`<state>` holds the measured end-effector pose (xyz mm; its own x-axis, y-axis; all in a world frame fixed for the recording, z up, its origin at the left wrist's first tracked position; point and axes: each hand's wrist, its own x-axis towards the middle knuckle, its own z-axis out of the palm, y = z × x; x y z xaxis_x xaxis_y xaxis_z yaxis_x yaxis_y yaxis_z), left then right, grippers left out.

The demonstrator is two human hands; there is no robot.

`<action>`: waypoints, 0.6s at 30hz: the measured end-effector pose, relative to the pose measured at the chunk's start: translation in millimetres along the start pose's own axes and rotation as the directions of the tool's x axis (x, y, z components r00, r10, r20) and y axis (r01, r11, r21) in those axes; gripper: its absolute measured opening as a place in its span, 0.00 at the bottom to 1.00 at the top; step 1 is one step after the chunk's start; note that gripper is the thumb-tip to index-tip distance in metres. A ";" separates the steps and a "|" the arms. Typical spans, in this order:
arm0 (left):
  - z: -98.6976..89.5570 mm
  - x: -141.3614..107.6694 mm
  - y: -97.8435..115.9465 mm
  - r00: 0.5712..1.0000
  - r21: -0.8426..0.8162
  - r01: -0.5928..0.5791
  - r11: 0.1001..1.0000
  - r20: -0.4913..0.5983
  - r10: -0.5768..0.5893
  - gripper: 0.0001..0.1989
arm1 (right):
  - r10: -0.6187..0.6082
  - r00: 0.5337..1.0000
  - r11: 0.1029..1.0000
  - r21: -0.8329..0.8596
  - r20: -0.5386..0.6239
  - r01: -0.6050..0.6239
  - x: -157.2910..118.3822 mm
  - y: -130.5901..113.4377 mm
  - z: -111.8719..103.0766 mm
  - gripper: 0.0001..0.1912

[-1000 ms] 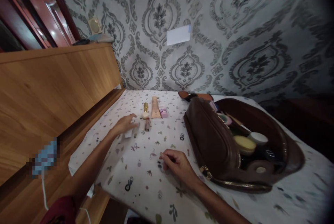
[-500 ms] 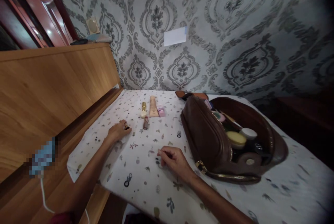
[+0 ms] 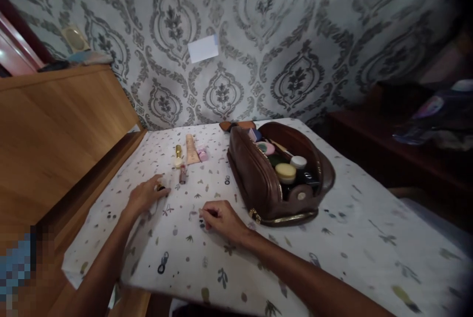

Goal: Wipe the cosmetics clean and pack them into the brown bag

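My left hand [image 3: 146, 196] is closed round a small black-and-gold cosmetic container [image 3: 160, 187] at the tabletop; my fingers hide much of it. To its right lie a gold-capped tube [image 3: 178, 152], a beige squeeze tube [image 3: 191, 149], a small pink container [image 3: 203, 153] and a brownish lipstick-like tube [image 3: 183, 174]. My right hand [image 3: 223, 219] rests on the patterned cloth with its fingers curled, and nothing shows in them. Just beyond it stands a brown cosmetic bag [image 3: 251, 169], unzipped, holding a yellow-lidded jar [image 3: 286, 173], a white-lidded jar [image 3: 298, 161] and other items.
A brown-orange object [image 3: 238, 125] lies behind the bag near the wall. The wooden panel [image 3: 66, 130] borders the table on the left. On the right stands a dark red surface [image 3: 354, 132] with a clear plastic bottle [image 3: 432, 115] on it.
The view has swung to the right, so everything appears shifted left and more of the right side shows. Both hands keep nearly the same places on the table.
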<state>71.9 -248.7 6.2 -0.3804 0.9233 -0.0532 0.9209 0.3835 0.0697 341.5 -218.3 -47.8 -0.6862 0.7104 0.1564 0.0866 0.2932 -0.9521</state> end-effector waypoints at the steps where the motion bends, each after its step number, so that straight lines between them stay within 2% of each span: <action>1: -4.6 3.2 7.2 0.999 0.026 -0.027 0.999 -0.036 0.028 0.28 | 0.002 1.000 1.000 0.000 -0.001 -0.002 -0.5 -1.1 -0.2 0.17; 3: -14.7 12.5 29.4 0.987 0.063 -0.109 0.992 -0.115 0.116 0.25 | 0.007 1.000 1.000 0.003 0.007 -0.007 -1.6 -2.5 -0.4 0.16; 5: -23.0 26.4 59.9 0.956 0.093 -0.239 0.967 -0.152 0.251 0.21 | 0.000 1.000 1.000 0.005 0.017 0.000 -2.5 -2.7 -0.6 0.16; 7: -26.2 44.3 93.0 0.922 0.148 -0.356 0.923 -0.104 0.373 0.20 | -0.019 1.000 1.000 0.002 0.019 0.019 -2.9 -2.2 -0.8 0.16; 11: -16.2 81.4 143.4 0.908 0.261 -0.409 0.874 0.025 0.417 0.24 | -0.064 0.998 0.998 -0.022 0.006 0.064 -2.6 -1.5 -1.6 0.17; 14: -5.7 100.9 157.6 0.898 0.318 -0.433 0.843 0.071 0.434 0.21 | -0.070 0.997 0.996 -0.062 -0.020 0.068 -2.0 -2.5 -2.3 0.16; 18: -1.6 109.0 158.4 0.877 0.392 -0.469 0.791 0.102 0.470 0.21 | -0.055 0.997 0.995 -0.082 -0.054 0.051 -1.2 -3.2 -2.3 0.16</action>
<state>176.2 -87.3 12.9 0.1076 0.9875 -0.1154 0.9405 -0.1388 -0.3101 343.7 -218.6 -44.4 -0.6503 0.7264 0.2225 0.1103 0.3801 -0.9183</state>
